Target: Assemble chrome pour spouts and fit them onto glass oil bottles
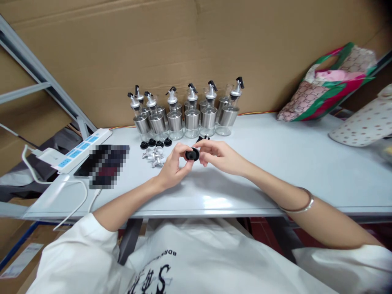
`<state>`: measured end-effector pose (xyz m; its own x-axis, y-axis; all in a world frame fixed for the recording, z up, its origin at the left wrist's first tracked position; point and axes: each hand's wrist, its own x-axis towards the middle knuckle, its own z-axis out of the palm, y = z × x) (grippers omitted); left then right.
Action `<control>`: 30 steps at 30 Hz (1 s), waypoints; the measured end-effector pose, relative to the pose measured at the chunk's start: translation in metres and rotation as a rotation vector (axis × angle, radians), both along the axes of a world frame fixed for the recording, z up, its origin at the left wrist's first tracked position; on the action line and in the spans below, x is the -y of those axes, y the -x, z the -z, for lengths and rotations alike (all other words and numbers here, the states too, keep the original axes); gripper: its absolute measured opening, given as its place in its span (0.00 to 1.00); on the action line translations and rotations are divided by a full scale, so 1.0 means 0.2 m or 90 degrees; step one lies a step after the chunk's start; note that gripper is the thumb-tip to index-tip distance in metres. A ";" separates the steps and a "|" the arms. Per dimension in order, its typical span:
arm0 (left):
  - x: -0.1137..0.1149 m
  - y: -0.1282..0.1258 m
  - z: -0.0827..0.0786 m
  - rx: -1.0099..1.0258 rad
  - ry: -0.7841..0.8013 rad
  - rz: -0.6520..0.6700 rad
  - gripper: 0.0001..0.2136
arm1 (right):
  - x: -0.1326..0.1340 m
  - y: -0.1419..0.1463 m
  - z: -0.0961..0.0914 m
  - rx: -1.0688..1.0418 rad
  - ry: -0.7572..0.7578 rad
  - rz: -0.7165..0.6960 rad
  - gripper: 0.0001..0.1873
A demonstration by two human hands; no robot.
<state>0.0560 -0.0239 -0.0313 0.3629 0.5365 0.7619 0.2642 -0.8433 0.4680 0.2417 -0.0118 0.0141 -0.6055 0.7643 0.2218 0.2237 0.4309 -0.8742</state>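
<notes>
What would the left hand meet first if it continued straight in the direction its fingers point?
Probably the right hand, just past the black cap that the left hand already pinches with it.

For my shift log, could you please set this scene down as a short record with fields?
left hand: pinches a black round cap
right hand: grips the same cap from the other side
bottles: a row of glass-and-steel dispensers behind the hands
loose parts: black caps, silver spouts
table: pale grey
power strip: at the left
</notes>
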 end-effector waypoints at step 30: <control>0.01 -0.01 -0.02 0.029 0.448 -0.014 0.13 | -0.02 0.01 0.04 -0.003 -0.048 0.011 0.16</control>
